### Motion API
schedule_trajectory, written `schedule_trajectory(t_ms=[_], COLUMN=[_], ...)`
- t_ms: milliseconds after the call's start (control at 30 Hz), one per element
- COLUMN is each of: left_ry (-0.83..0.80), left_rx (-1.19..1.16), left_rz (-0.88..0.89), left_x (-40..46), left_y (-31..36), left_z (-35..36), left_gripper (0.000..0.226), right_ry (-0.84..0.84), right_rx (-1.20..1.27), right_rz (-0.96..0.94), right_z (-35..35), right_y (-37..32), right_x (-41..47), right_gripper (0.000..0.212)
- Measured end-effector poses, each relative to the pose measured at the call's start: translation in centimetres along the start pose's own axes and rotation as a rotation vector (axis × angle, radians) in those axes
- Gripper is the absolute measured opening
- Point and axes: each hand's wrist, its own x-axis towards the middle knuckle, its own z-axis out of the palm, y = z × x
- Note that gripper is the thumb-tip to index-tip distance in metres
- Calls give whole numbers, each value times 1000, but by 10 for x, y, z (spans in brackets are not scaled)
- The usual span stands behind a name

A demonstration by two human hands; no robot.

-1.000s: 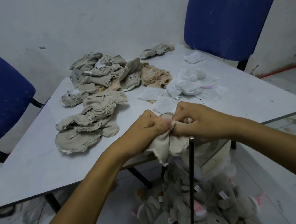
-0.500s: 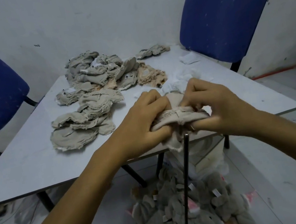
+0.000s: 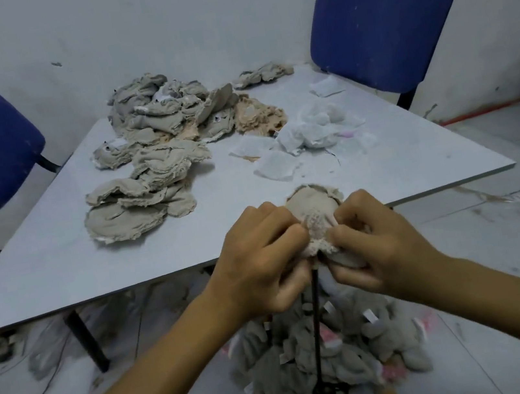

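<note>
- Beige plush fabric shell with frayed edges (image 3: 314, 210): I see it between both hands, just over the near edge of the pale grey bench (image 3: 401, 171). It caps the tip of a thin black upright rod (image 3: 316, 334).
- The left hand (image 3: 258, 261) is curled tight, its thumb and fingertips pinching the shell's left rim.
- The right hand (image 3: 379, 246) mirrors it, fingers bent round the right rim and the loose flap underneath.
- I read the two-sided pinch as a way to draw the fabric down evenly over the rod tip. I judge this to be turning the shell through itself, and a one-sided pull would let it slide off.
- The rod stands on the floor below the bench edge, so the hands can work at a comfortable height.
- A heap of grey stuffed-looking plush pieces with white tags (image 3: 351, 349) surrounds the rod's foot, probably dropped there once worked.
- Flat grey-beige shells in a loose pile (image 3: 144, 184) lie further back on the bench, within reach, likely waiting their turn.
- Thin white fabric scraps (image 3: 309, 131) lie beside that pile, apart from it.
</note>
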Motion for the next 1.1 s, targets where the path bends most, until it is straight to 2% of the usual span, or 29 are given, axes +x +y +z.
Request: schedule_trajectory(t_ms=[133, 233, 367, 467, 533, 600, 667, 767, 900, 1033, 1100], left_ry=[-7, -35, -77, -38, -22, -18, 2, 52, 85, 103, 19], left_rx=[-81, -84, -31, -245, -454, -519, -463, -302, -143, -79, -175], left_rz=[-80, -105, -103, -210, -346, -426, -428, -333, -302, -387, -471], left_x=[-21, -22, -4, 24, 45, 62, 69, 66, 62, 60, 60], left_y=[7, 7, 2, 2, -2, -9, -12, -14, -19, -17, -21], left_z=[9, 9, -6, -24, -36, -43, -45, -41, -31, -19, -17], left_gripper=[19, 14, 16, 14, 16, 18, 17, 10, 13, 17, 19], right_ry=[-8, -20, -120, -94, -41, 6, 66, 149, 170, 102, 78], right_rx=[59, 68, 30, 49, 135, 209, 163, 44, 87, 108, 106], right_rz=[76, 93, 30, -25, 27, 104, 133, 165, 261, 422, 534], right_z=[16, 15, -10, -34, -45, -51, -48, -36, -27, -16, -10], right_y=[-9, -11, 1, 11, 16, 19, 18, 11, 11, 12, 16], right_x=[-14, -13, 7, 34, 54, 70, 76, 75, 74, 76, 78], right_gripper=[20, 24, 24, 25, 28, 29, 27, 21, 24, 21, 26])
